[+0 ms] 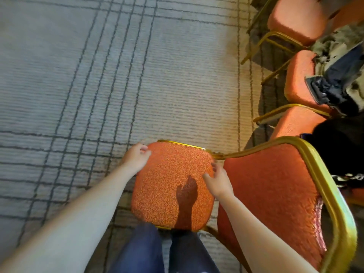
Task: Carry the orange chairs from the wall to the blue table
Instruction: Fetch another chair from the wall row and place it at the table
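Left hand [136, 157] grips one orange chair [171, 186] by its seat edge; right hand [218, 182] hovers, fingers spread; three more chairs [299, 79] stand alongside.

Orange chair seat [173, 186] stands directly before me on the grey lined carpet [78, 75]. My left grip [136, 157] is at the seat's far left corner, fingers curled against the edge; clasp not confirmable. My right grip [217, 180] hovers over the seat's right edge, fingers spread. A gold-framed backrest [275, 194] is just beside it. Further orange chairs [295, 18] line the carpet's right edge, one bearing dark clothing [338, 79].
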{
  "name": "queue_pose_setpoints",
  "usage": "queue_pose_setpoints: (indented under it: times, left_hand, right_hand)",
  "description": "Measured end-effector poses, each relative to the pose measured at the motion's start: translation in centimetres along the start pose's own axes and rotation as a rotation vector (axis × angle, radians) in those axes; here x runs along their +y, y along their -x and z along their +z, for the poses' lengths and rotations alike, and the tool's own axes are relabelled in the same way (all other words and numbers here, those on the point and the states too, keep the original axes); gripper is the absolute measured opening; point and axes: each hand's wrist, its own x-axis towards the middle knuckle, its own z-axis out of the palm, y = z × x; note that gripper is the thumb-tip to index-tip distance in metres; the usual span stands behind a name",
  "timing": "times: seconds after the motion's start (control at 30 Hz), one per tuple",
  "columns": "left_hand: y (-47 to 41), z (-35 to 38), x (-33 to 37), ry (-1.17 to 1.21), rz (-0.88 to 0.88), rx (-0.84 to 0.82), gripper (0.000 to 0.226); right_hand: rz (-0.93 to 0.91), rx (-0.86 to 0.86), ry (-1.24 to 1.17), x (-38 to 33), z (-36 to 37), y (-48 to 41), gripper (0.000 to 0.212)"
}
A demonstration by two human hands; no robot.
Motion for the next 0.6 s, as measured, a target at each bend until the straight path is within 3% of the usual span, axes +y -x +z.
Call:
queue_pose_setpoints:
  times: [0.4, 0.6]
  left_hand:
    - [-7.8, 7.2, -7.8, 0.080, -0.108, 0.007, 0.022]
    - [-11.7, 10.3, -11.6, 0.045, -0.110, 0.047, 0.041]
  right_hand:
    - [0.088, -0.015, -0.051, 5.9, 3.9, -9.4, 0.056]
    - [0.138, 0.043, -0.113, 9.4, 7.3, -14.2, 0.059]
